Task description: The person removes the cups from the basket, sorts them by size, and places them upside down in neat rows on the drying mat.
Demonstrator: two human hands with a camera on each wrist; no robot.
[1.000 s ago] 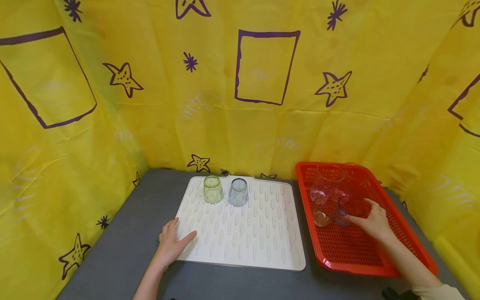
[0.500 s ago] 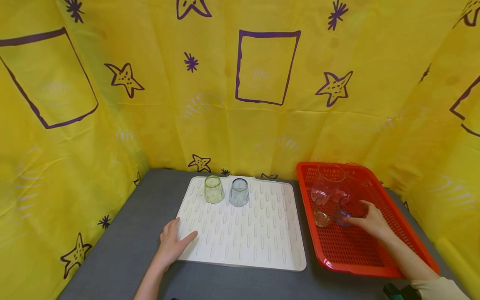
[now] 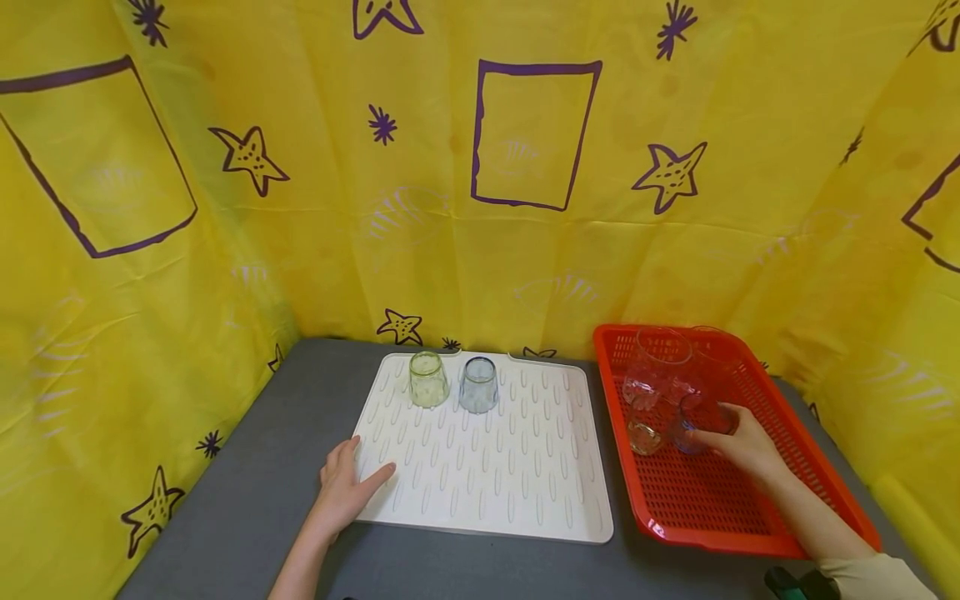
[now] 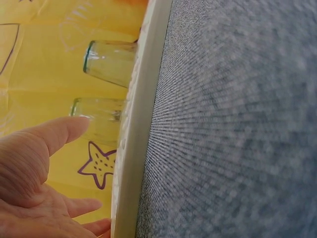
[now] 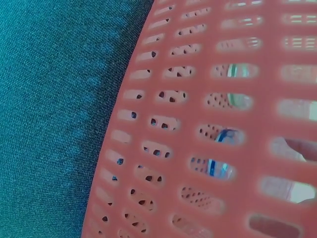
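Observation:
In the head view my right hand (image 3: 750, 446) reaches into the red plastic basket (image 3: 716, 546) and grips a blue-tinted drinking glass (image 3: 686, 435), thumb in front and fingers at its right side. Basket wall fills much of the right wrist view, with the glass's blue rim (image 5: 214, 168) showing through the slots. My left hand (image 3: 343, 486) is at the left edge of the white ribbed drying mat (image 3: 487, 475), fingers spread, holding nothing. At the mat's back, a green glass (image 3: 427, 380) and a light blue glass (image 3: 478, 386) stand upside down.
Several clear glasses stand in the basket, including a short one (image 3: 645, 435) left of my right hand and a taller one (image 3: 660, 358) behind. A yellow patterned cloth (image 3: 525, 275) encloses the grey table (image 3: 262, 467) at the back and sides.
My right fingers and thumb have drawn in closer around the blue-tinted glass, which stays in the basket. My left hand and the glasses on the mat have not visibly moved.

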